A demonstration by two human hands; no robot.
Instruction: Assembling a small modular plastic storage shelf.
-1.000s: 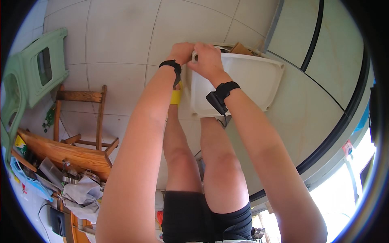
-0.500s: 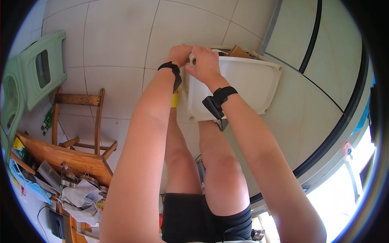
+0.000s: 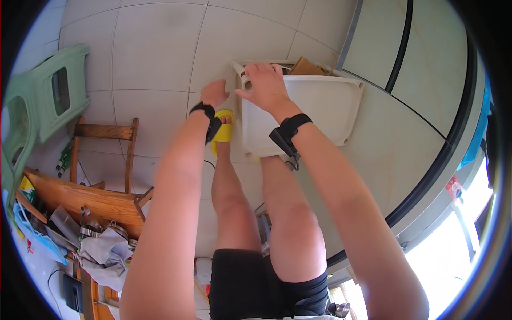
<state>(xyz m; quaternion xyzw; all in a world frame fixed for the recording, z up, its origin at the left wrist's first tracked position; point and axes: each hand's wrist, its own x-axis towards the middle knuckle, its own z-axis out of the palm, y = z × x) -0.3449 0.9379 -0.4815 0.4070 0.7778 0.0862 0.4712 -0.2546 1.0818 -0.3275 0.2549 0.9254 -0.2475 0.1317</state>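
A white plastic rack (image 3: 301,114) with a tray-like front panel and rounded corners stands on the floor ahead of me. My right hand (image 3: 264,88) lies over its upper left corner, fingers stretched across the rim and thumb spread out to the left. Beside that thumb is a round hollow post end (image 3: 247,85) at the corner. My left hand (image 3: 215,93) is apart from the rack, just to its left, with its fingers curled in; I see nothing in it. Brown cardboard (image 3: 306,67) sticks up behind the front panel.
A green plastic stool (image 3: 45,106) and a wooden chair (image 3: 104,132) stand at left, near a cluttered wooden table (image 3: 90,200). A pale curved surface with black edging (image 3: 421,197) borders the right. My foot in a yellow slipper (image 3: 224,128) is beside the rack.
My left hand has come off the rack's corner and moved left and slightly nearer. The right hand stays at the corner, its thumb now spread. The yellow slipper is now more visible.
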